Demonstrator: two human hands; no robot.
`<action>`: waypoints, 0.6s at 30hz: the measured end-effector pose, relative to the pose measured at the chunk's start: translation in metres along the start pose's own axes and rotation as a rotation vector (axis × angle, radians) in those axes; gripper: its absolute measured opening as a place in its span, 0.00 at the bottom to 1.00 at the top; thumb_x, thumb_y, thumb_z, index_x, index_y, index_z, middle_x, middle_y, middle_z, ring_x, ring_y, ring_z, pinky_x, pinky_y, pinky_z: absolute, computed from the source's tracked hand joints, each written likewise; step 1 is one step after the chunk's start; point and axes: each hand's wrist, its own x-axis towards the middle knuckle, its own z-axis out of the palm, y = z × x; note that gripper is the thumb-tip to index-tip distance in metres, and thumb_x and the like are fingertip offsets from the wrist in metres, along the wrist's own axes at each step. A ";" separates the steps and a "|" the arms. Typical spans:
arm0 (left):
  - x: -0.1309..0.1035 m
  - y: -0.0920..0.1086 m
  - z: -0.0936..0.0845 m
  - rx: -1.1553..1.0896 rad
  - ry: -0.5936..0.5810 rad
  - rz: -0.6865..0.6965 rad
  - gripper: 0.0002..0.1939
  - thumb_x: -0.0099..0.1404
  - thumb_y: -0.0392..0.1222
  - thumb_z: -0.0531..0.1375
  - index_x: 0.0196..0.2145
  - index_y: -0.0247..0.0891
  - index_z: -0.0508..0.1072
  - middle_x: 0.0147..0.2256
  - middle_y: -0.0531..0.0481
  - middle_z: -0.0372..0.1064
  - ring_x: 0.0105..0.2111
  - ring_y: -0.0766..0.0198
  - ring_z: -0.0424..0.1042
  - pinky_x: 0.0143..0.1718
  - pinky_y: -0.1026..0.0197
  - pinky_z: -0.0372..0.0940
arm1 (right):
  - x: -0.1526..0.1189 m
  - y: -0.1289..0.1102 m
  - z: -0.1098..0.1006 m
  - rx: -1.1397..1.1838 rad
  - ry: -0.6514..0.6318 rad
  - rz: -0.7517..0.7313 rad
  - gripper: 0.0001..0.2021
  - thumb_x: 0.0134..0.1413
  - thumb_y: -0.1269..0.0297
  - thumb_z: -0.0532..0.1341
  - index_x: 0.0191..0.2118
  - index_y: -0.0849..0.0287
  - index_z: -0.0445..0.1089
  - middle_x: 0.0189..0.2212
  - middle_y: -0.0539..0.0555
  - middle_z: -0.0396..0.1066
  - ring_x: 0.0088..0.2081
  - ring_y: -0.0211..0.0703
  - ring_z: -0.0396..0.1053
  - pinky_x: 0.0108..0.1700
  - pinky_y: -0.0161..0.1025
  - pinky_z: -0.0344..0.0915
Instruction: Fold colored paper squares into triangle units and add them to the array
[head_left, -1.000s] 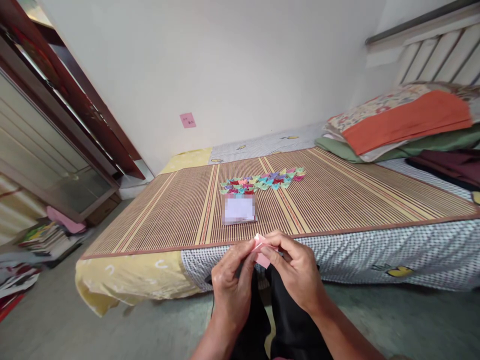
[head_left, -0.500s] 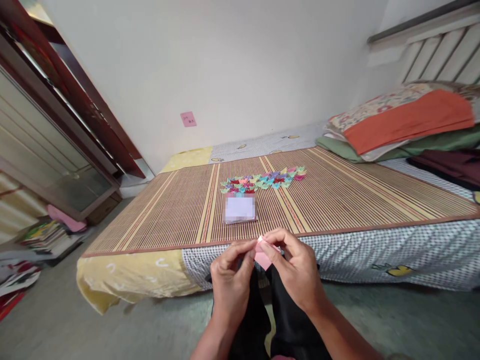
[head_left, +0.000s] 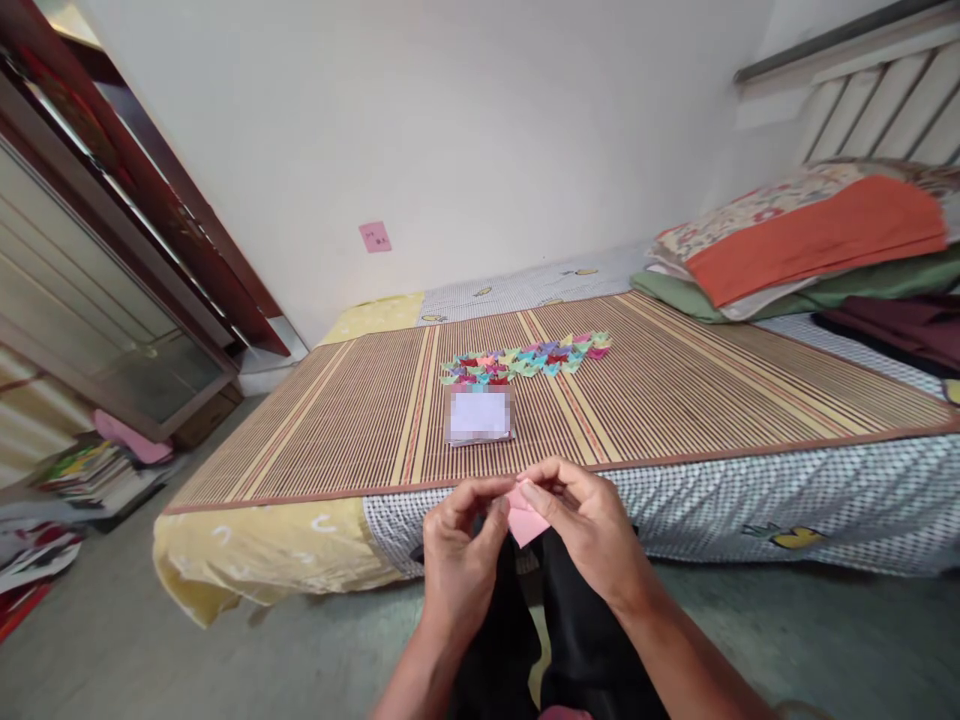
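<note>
Two bare hands at work on one piece of folded pink paper point(head_left: 526, 524), seen by an onlooker in the room. The paper serves as the centre of the clock, with twelve o'clock toward the wall point(head_left: 562, 130). The left hand point(head_left: 459, 545), just short of nine o'clock, pinches the paper's near-left edge between thumb and forefinger. The right hand point(head_left: 589, 537), between three and four o'clock, grips it with the thumb pressed flat on the near face; its other fingers curl behind, where their exact hold cannot be told. The paper is held up in the air above the person's black trousers point(head_left: 592, 645), which lie toward six o'clock, its lower corner pointing down.

At twelve o'clock, on the striped mat point(head_left: 337, 430), small folded paper pieces point(head_left: 551, 357) of many colours lie in a long, close-set cluster. At eleven o'clock, nearer the hands, is a white-topped stack point(head_left: 480, 415), its surface partly blurred. Farther along eleven o'clock a pink card point(head_left: 375, 237) is fixed to the wall; its marks are too small to read. At two o'clock are an orange-and-floral cloth point(head_left: 825, 235) and a dark maroon cloth point(head_left: 892, 325). At nine o'clock, well apart, stands a pile of books or papers point(head_left: 90, 472).
</note>
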 end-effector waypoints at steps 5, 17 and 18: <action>0.003 0.005 0.002 -0.030 -0.058 -0.095 0.10 0.63 0.47 0.69 0.33 0.36 0.80 0.30 0.48 0.78 0.32 0.62 0.73 0.36 0.62 0.67 | 0.001 -0.008 -0.003 -0.021 -0.067 0.006 0.09 0.63 0.60 0.64 0.33 0.58 0.74 0.31 0.52 0.76 0.35 0.44 0.74 0.38 0.37 0.70; 0.009 0.002 -0.003 -0.240 0.009 -0.138 0.09 0.62 0.44 0.70 0.30 0.35 0.79 0.27 0.50 0.76 0.29 0.65 0.72 0.37 0.63 0.66 | 0.001 -0.003 0.003 -0.060 -0.079 0.069 0.14 0.62 0.52 0.65 0.33 0.59 0.75 0.28 0.51 0.75 0.31 0.41 0.71 0.33 0.35 0.67; 0.009 0.002 -0.003 -0.256 0.009 -0.141 0.09 0.62 0.43 0.70 0.30 0.35 0.79 0.27 0.50 0.76 0.29 0.65 0.72 0.37 0.63 0.67 | 0.001 -0.003 0.003 -0.061 -0.072 0.058 0.14 0.62 0.52 0.65 0.33 0.59 0.75 0.28 0.51 0.74 0.31 0.41 0.71 0.33 0.34 0.67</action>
